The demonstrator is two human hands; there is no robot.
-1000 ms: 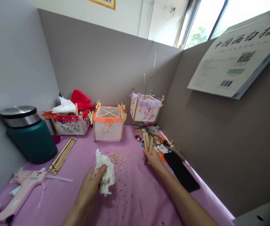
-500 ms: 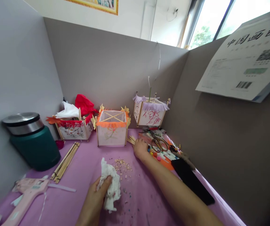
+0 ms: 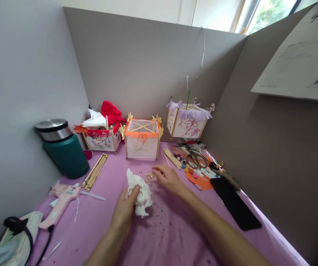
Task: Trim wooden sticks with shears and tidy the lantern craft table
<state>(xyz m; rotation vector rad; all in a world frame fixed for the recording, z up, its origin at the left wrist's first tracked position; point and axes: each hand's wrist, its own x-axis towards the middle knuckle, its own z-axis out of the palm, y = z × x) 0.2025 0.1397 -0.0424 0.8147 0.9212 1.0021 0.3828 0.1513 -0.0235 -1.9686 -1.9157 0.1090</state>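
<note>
My left hand point(image 3: 127, 205) is closed around a crumpled white tissue point(image 3: 139, 192), the thumb pressed on its front. My right hand point(image 3: 170, 180) is just above the purple tabletop, its fingers loosely bent and apart, with nothing visible in them. Beneath and beside its fingertips lies a small heap of pale wood bits point(image 3: 150, 178). Past that hand is a bundle of thin wooden sticks point(image 3: 172, 159). Dark specks and crumbs are scattered over the purple cloth point(image 3: 159, 240) between my forearms.
Three paper lanterns stand at the back: red-trimmed point(image 3: 100, 142), orange-fringed point(image 3: 142, 147) and lilac-fringed point(image 3: 189, 125). At left are a teal flask point(image 3: 66, 155), bamboo strips point(image 3: 95, 171) and a pink glue gun point(image 3: 61, 207). Scissors point(image 3: 196, 159) and a black phone-like slab point(image 3: 236, 203) lie right.
My right hand has drawn back from the stick bundle, toward the wood bits. The left hand still grips the tissue. The view has tilted down and shifted left.
</note>
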